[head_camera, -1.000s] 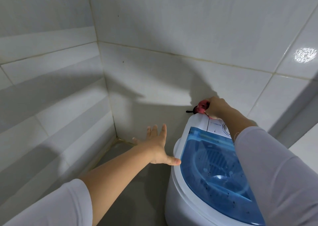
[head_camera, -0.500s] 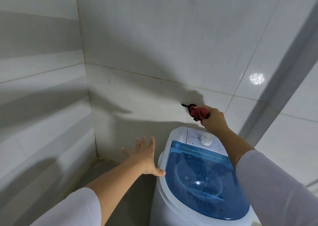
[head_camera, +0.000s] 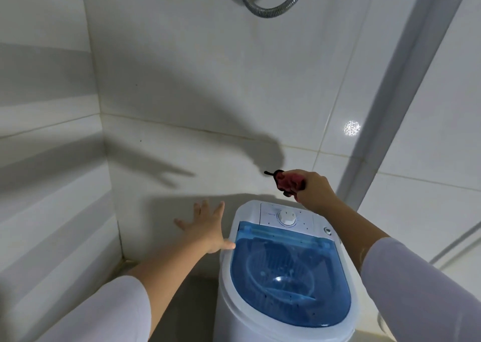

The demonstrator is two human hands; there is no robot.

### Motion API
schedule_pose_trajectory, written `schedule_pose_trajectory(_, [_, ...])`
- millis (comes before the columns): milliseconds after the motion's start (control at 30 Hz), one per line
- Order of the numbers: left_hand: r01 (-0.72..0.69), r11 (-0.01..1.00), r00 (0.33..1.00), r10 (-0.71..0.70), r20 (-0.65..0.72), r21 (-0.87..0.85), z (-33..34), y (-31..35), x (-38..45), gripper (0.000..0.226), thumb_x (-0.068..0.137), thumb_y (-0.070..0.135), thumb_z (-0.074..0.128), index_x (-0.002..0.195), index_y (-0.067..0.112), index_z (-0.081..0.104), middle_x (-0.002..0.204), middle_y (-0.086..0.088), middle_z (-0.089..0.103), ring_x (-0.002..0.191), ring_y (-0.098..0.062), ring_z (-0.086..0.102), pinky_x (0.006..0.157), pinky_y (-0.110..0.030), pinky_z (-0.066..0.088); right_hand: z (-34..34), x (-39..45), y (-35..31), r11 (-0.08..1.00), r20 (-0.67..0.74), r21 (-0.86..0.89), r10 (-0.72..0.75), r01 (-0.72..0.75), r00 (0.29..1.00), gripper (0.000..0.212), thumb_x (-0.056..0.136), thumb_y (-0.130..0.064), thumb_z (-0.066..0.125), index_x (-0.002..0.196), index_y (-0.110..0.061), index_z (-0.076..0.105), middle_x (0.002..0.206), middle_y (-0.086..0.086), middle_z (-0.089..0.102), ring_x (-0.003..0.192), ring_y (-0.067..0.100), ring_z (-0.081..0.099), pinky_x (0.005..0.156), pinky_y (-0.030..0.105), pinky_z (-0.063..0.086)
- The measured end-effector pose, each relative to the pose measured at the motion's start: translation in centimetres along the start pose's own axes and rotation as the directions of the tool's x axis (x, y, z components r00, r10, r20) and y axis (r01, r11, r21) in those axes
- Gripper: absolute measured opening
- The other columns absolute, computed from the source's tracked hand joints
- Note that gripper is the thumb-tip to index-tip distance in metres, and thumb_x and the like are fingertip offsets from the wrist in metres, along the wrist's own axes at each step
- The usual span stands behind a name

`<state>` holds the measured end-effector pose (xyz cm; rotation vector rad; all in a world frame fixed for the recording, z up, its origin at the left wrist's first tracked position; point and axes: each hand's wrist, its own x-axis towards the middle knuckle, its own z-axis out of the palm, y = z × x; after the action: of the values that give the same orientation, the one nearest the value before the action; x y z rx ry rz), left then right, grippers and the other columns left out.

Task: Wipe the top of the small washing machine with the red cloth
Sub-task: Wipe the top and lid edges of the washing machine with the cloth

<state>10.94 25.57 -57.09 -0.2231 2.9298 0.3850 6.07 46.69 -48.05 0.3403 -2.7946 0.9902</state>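
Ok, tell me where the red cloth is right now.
In the head view, the red cloth is bunched in the right hand, held in the air above the back of the washing machine, near its white dial.

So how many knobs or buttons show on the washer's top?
2: a white dial centred on the control panel, and a small round button at its right edge.

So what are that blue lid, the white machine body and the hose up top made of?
Blue lid: likely see-through tinted plastic; the tub shows through it. Washing machine body: smooth glossy white, probably moulded plastic. Hose: ribbed and silvery, apparently flexible metal, though possibly metal-look plastic.
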Motion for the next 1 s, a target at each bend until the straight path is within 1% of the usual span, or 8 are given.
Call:
schedule_pose_trajectory(100, [-0.024, 1.0, 0.999, 0.024, 0.021, -0.01, -0.1, 0.7, 2.1, 0.095, 0.084, 0.054, 0.061, 0.152, 0.035, -0.002, 0.161, -0.005, -0.016, 0.147, -0.03, -0.017, 0.109, -0.071, 0.005, 1.2, 1.0, 0.6, 0.999, 0.038, -0.035, -0.024, 0.026, 0.999, 0.052, 0.077, 0.011, 0.042, 0.11, -0.021, 0.068, 0.093, 0.004, 0.069, 0.081, 0.017, 0.062, 0.051, 0.009, 0.042])
schedule_pose_trajectory(200, [-0.05, 0.999, 0.998, 0.05, 0.036, 0.006, 0.0, 1.5, 4.4, 0.088, 0.086, 0.053, 0.058, 0.152, 0.036, 0.003, 0.161, -0.003, -0.017, 0.146, -0.029, -0.021, 0.108, -0.072, 0.006, 2.5, 2.3, 1.2, 0.995, 0.077, -0.087, -0.039, 0.045, 0.996, 0.044, 0.081, 0.005, 0.046, 0.108, -0.022, 0.067, 0.092, 0.002, 0.067, 0.085, 0.022, 0.06, 0.065, 0.024, 0.048])
schedule_pose_trajectory(300, [-0.084, 0.996, 0.995, 0.084, 0.048, -0.006, 0.2, 2.0, 6.3, 0.084, 0.087, 0.052, 0.058, 0.152, 0.039, 0.005, 0.161, -0.001, -0.017, 0.146, -0.028, -0.023, 0.107, -0.073, 0.005, 3.6, 3.8, 2.0, 0.979, 0.137, -0.189, -0.044, 0.07, 0.99, 0.032, 0.084, -0.002, 0.048, 0.094, -0.026, 0.067, 0.087, 0.001, 0.064, 0.078, 0.022, 0.055, 0.055, 0.018, 0.041])
schedule_pose_trajectory(400, [-0.117, 0.993, 0.99, 0.119, 0.071, -0.026, 0.6, 1.9, 7.5, 0.084, 0.087, 0.053, 0.058, 0.151, 0.041, 0.005, 0.161, 0.002, -0.016, 0.146, -0.027, -0.023, 0.107, -0.073, 0.004, 4.6, 4.7, 2.4, 0.968, 0.182, -0.244, -0.01, 0.055, 0.983, 0.022, 0.087, -0.012, 0.053, 0.101, -0.022, 0.067, 0.094, 0.009, 0.065, 0.076, 0.022, 0.05, 0.051, 0.017, 0.033])
schedule_pose_trajectory(567, [-0.158, 0.986, 0.979, 0.164, 0.12, -0.059, 1.2, 0.8, 8.5, 0.079, 0.088, 0.056, 0.053, 0.149, 0.047, 0.005, 0.161, 0.004, -0.014, 0.147, -0.026, -0.021, 0.108, -0.072, 0.001, 6.7, 5.7, 3.4, 0.934, 0.273, -0.357, 0.101, 0.003, 0.957, 0.026, 0.09, -0.025, 0.056, 0.114, -0.017, 0.064, 0.113, 0.012, 0.065, 0.104, 0.03, 0.057, 0.074, 0.025, 0.038])
schedule_pose_trajectory(767, [-0.174, 0.979, 0.975, 0.186, 0.118, -0.105, 1.9, 0.6, 8.6, 0.07, 0.089, 0.056, 0.051, 0.147, 0.049, 0.013, 0.161, 0.007, -0.012, 0.147, -0.024, -0.02, 0.108, -0.072, -0.002, 8.2, 6.8, 3.9, 0.908, 0.279, -0.417, 0.175, -0.045, 0.944, 0.033, 0.085, -0.036, 0.063, 0.112, -0.018, 0.065, 0.108, 0.011, 0.066, 0.086, 0.023, 0.053, 0.073, 0.027, 0.042])
schedule_pose_trajectory(867, [-0.166, 0.98, 0.977, 0.178, 0.114, -0.106, 1.9, 0.5, 8.5, 0.072, 0.089, 0.057, 0.051, 0.148, 0.048, 0.012, 0.162, 0.006, -0.012, 0.147, -0.024, -0.019, 0.108, -0.072, -0.001, 7.9, 5.9, 3.4, 0.891, 0.277, -0.454, 0.159, -0.016, 0.948, 0.01, 0.086, -0.021, 0.058, 0.088, -0.027, 0.066, 0.095, 0.008, 0.063, 0.087, 0.027, 0.053, 0.071, 0.028, 0.042])
schedule_pose_trajectory(1000, [-0.153, 0.987, 0.981, 0.158, 0.114, -0.055, 1.6, 0.7, 8.5, 0.078, 0.087, 0.059, 0.051, 0.15, 0.045, 0.006, 0.162, 0.002, -0.011, 0.148, -0.026, -0.017, 0.108, -0.072, 0.001, 7.7, 4.2, 2.4, 0.865, 0.287, -0.501, 0.142, 0.022, 0.947, 0.04, 0.08, 0.004, 0.043, 0.062, -0.031, 0.05, 0.077, 0.001, 0.05, 0.083, 0.025, 0.047, 0.063, 0.026, 0.035])
